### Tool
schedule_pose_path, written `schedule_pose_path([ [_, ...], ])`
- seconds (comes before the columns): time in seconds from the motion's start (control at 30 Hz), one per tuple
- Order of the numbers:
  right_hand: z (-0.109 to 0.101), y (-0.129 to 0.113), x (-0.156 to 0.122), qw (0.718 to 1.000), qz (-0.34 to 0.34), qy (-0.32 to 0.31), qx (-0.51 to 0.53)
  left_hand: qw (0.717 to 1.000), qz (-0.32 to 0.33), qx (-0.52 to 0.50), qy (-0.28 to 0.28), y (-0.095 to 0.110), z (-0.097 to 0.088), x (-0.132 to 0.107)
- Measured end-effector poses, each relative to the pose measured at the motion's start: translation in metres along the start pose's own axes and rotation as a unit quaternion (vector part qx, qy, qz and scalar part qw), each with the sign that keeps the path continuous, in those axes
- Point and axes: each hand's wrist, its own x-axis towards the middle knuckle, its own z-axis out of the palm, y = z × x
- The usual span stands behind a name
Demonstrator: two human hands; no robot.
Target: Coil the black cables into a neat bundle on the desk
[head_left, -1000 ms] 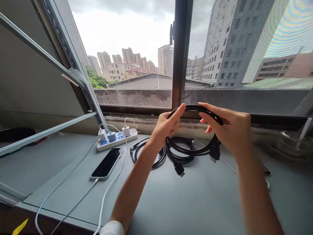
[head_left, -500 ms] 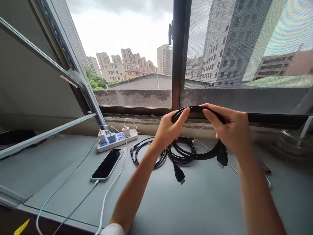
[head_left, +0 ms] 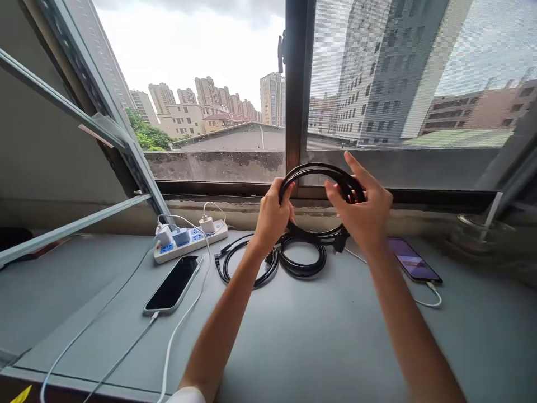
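Observation:
Both my hands hold a coiled black cable (head_left: 312, 169) up in front of the window frame. My left hand (head_left: 273, 215) is wrapped round the coil's left side. My right hand (head_left: 364, 206) grips the right side with thumb and lower fingers, its index finger pointing up. The cable's plug end (head_left: 339, 242) hangs just below my right hand. Under the coil, two more black cable coils (head_left: 302, 258) lie flat on the grey table (head_left: 319, 341), the left one being thinner (head_left: 235, 267).
A white power strip (head_left: 191, 239) with chargers sits at the back left. A dark phone (head_left: 172, 284) on a white cord lies in front of it. Another phone (head_left: 413, 260), screen lit, lies at the right. A glass dish (head_left: 478, 229) stands far right.
My hands have lifted the coil higher and drawn closer together, making it tighter. The dangling plug ends have been gathered up. The view has shifted, uncovering the phone on the right.

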Motion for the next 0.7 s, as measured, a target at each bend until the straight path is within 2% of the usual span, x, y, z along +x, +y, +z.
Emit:
schedule_pose_path([
  [0.07,0.004,0.002,0.000,0.998,-0.037,-0.022,-0.040,1.000,-0.004,0.006,0.012,0.000,-0.002,0.001],
  [0.13,0.005,0.008,0.002,0.996,-0.042,-0.054,-0.062,1.000,-0.015,0.023,0.012,-0.002,-0.006,0.003],
  [0.23,0.009,0.021,0.004,0.985,0.009,-0.142,-0.098,0.996,-0.038,0.074,-0.017,-0.011,-0.011,0.008],
  [0.33,0.019,0.036,0.001,0.949,0.072,-0.254,-0.174,0.986,-0.042,0.158,-0.033,-0.023,-0.008,0.014],
  [0.43,0.034,0.051,-0.010,0.923,0.107,-0.291,-0.228,0.971,-0.046,0.232,-0.037,-0.033,-0.001,0.017],
  [0.6,0.054,0.072,-0.031,0.884,0.133,-0.369,-0.256,0.925,-0.156,0.303,-0.166,-0.049,0.004,0.017],
  [0.7,0.061,0.085,-0.040,0.859,0.132,-0.411,-0.274,0.905,-0.173,0.337,-0.195,-0.069,0.009,0.018],
])
